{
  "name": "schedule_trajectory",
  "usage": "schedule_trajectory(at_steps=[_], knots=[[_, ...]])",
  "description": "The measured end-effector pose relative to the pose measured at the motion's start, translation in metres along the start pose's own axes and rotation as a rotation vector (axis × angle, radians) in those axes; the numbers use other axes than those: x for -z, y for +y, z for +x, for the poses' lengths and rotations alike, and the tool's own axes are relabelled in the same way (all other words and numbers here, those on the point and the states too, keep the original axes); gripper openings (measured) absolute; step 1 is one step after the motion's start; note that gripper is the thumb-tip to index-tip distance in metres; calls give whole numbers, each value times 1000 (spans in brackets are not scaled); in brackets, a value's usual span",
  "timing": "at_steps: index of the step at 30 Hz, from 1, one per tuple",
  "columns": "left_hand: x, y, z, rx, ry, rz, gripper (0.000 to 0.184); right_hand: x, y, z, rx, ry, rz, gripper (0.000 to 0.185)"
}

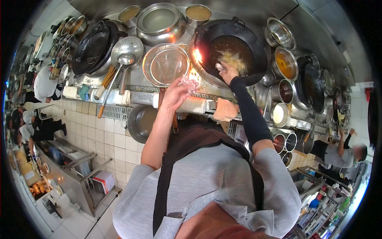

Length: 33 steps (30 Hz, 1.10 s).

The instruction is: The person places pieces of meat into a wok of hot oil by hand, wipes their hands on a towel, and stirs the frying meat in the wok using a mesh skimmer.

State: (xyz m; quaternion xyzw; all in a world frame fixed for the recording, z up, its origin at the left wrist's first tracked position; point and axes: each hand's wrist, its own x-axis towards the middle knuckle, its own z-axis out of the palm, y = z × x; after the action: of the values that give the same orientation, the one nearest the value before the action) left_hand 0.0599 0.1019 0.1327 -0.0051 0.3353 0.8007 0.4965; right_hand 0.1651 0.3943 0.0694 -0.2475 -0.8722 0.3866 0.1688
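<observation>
Left hand [174, 95] near strainer [167, 65], fingers curled closed around pale pink pieces [189, 84]. Right hand [229, 73] low over wok [258, 46], fingers bent; can't tell if gripping. Pale frothy food [235, 60] in wok, just beyond right fingers. Flame [197, 55] at wok's left side.

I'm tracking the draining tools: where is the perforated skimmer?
In the head view, left of centre, the perforated skimmer lies between the left black wok and the mesh strainer.
</observation>
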Motion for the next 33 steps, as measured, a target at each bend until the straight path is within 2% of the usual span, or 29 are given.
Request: schedule_trajectory(at_steps=[1, 3, 4, 6, 7, 10, 13, 16, 19, 23, 26, 28, 32, 33], knots=[[3, -2, 3, 4, 36, -7, 49, -7, 3, -1, 6, 14, -31, 37], [0, 0, 3, -15, 66, 54, 44, -7, -40, -19, 19, 34, -94, 39], [-1, -1, 3, -23, 82, 83, 42, -14, -48, -27, -199, -165, 390, 36], [-2, -8, 9, -58, 127, 66, 36, -20, -94, -57, -180, -313, 630, 28], [-2, -12, 13, -72, 145, 60, 33, -16, -128, -70, 54, -257, 380, 22], [-1, -24, 22, -54, 80, 165, 25, -33, -128, -76, 245, -128, 65, 14], [-13, -18, 18, 23, 53, 345, 23, -36, -107, -76, 341, -69, -55, 20], [-13, -15, 19, 50, 16, 398, 26, -22, -101, -79, 69, -240, 267, 16], [-27, -1, 14, 64, -43, 325, 24, -9, -106, -82, -346, -336, 953, 13], [-14, 0, 18, 69, -94, 189, 24, -9, -91, -84, -379, -367, 1281, 22], [-17, 1, 16, 91, -37, 179, 24, 3, -106, -82, -250, -360, 1006, 23], [-23, 3, 13, 98, -3, 156, 24, 4, -116, -84, -94, -305, 679, 27], [-19, -3, 16, 153, -124, 156, 24, -1, -144, -83, 115, -186, 172, 28], [-20, -3, 15, 161, -139, 141, 25, -2, -141, -83, 150, -163, 165, 26]])
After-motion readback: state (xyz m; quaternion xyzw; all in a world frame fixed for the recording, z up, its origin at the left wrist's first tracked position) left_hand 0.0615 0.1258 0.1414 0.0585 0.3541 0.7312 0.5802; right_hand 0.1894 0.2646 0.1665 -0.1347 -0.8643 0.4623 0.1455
